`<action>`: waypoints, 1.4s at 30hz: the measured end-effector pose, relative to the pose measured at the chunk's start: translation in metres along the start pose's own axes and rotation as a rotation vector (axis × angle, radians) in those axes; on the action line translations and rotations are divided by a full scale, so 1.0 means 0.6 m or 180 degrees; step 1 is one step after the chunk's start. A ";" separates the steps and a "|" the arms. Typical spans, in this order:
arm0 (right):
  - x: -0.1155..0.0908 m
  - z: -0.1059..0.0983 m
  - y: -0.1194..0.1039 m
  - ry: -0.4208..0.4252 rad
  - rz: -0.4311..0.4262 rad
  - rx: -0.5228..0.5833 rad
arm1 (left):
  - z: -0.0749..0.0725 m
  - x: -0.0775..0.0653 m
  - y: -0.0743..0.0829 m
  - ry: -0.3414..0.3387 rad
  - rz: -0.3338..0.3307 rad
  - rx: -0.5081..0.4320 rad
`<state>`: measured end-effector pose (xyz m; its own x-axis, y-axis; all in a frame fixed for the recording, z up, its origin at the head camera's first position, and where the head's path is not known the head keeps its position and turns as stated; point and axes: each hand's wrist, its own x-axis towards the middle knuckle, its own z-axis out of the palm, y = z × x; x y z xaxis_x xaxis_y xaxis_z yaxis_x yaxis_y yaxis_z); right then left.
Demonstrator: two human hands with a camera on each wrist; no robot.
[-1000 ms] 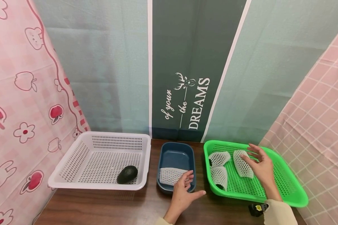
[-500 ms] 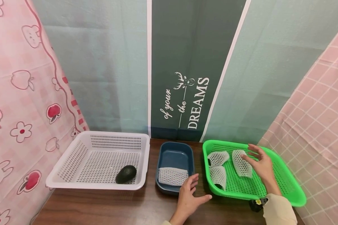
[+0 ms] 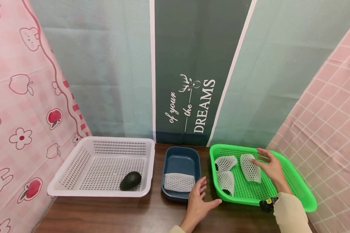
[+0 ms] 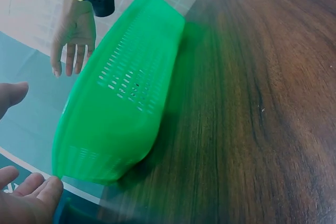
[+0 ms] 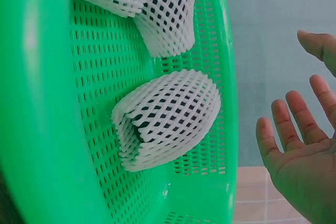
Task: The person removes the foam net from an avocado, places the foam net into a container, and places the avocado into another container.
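My left hand point(image 3: 197, 202) hovers between the blue tray point(image 3: 183, 152) and the green basket point(image 3: 280, 205), fingers spread and holding nothing. A white foam net sleeve point(image 3: 178, 182) lies across the near half of that tray. My right hand point(image 3: 272, 170) is over the green basket, fingers loosely bent, beside a foam-netted fruit point(image 3: 250, 168); dark skin shows through its mesh point(image 5: 173, 116) in the right wrist view. Two more netted dark fruits, one at the back point(image 3: 226, 162) and one in front point(image 3: 226, 182), lie at the basket's left side.
A white basket point(image 3: 100, 193) stands at the left with a dark avocado point(image 3: 130, 180) in its near right corner. Everything rests on a brown wooden table point(image 3: 119, 213). Curtains hang behind and on both sides, close to the baskets.
My left hand has moved right, away from the foam net sleeve in the blue tray. The right hand stays over the green basket almost unmoved. The fruits and containers keep their places.
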<state>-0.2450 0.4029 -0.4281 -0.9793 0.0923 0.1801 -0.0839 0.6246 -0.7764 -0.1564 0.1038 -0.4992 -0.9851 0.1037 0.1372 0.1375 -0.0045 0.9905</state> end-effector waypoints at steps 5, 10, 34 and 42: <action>0.010 -0.001 0.016 -0.0001 0.0102 0.0173 | 0.010 0.004 -0.007 -0.0009 0.0005 -0.0054; 0.014 0.003 0.035 0.0001 0.0296 0.0411 | 0.017 0.006 -0.010 0.0025 -0.0032 -0.0059; 0.033 0.026 0.096 -0.0261 0.1081 0.0808 | 0.051 0.038 -0.031 -0.0187 -0.0175 0.0422; 0.041 0.036 0.107 -0.0243 0.1217 0.0771 | 0.061 0.049 -0.037 -0.0274 -0.0157 0.0509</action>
<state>-0.2781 0.4285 -0.4863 -0.9584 0.2178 -0.1847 0.2543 0.3567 -0.8989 -0.1845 0.1436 -0.5173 -0.9795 0.1846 0.0803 0.1106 0.1601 0.9809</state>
